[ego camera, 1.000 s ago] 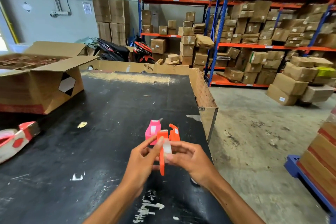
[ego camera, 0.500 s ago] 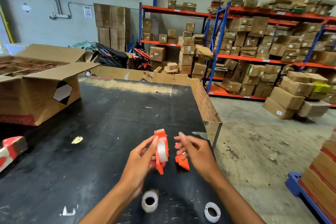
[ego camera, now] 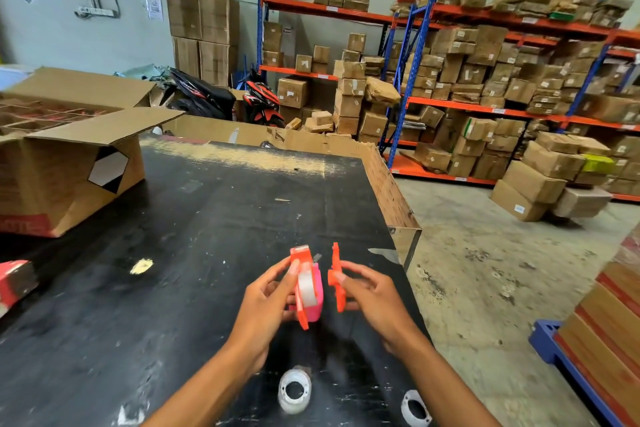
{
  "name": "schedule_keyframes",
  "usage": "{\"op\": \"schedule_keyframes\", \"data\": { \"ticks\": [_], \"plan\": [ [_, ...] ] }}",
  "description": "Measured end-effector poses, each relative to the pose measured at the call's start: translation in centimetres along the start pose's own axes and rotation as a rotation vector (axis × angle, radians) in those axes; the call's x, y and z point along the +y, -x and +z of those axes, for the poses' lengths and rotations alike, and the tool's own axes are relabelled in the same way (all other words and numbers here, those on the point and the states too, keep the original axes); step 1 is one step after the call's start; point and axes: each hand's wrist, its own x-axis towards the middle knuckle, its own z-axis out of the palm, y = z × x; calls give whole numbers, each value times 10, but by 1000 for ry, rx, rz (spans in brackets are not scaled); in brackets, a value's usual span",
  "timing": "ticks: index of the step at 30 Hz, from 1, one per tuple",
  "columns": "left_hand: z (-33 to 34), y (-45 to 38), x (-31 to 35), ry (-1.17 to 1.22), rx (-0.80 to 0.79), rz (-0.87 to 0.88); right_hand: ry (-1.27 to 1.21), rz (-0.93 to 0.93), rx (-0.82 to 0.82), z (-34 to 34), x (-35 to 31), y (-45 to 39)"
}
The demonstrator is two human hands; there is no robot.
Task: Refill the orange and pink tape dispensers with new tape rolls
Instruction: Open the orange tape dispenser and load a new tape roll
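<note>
Orange dispenser body: the orange plastic tape dispenser half (ego camera: 300,288) is held above the near right part of the black surface (ego camera: 207,236), a clear tape roll (ego camera: 307,284) seated in its open side; judged held open-face towards the other half so the roll stays on its hub for closing.
Left hand: the left hand (ego camera: 268,302) is clenched around that half, thumb tip pressing the roll in place.
Orange cover: the matching orange plastic side plate (ego camera: 336,282) stands edge-on just beside the body, a narrow gap between them; judged lined up for snapping shut.
Right hand: the right hand (ego camera: 369,291) is pinching the side plate by its lower edge.
Pink dispenser: a pink plastic tape dispenser (ego camera: 316,298) shows directly behind the orange half; whether it lies on the surface or is touched by the left hand cannot be told.
Spare rolls: two clear tape rolls (ego camera: 294,392) (ego camera: 414,407) lie flat near the near edge, below the hands.
Surroundings: an open cardboard box (ego camera: 69,177) occupies the far left corner; a red-and-white packet (ego camera: 14,282) sits at the left edge.
Obstructions: nothing stands between the two orange halves.
</note>
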Motion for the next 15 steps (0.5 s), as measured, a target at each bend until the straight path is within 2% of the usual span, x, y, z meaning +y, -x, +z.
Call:
{"op": "schedule_keyframes", "data": {
  "ticks": [3, 8, 15],
  "plan": [
    [1, -1, 1, 38, -32, -26, -186, -74, -60, 5, -24, 23],
    [4, -2, 2, 66, -86, -32, -174, -106, -17, 16, -28, 40],
    [4, -3, 1, 51, -91, 67, -175, -131, 94, 20, -30, 51]
  ]
}}
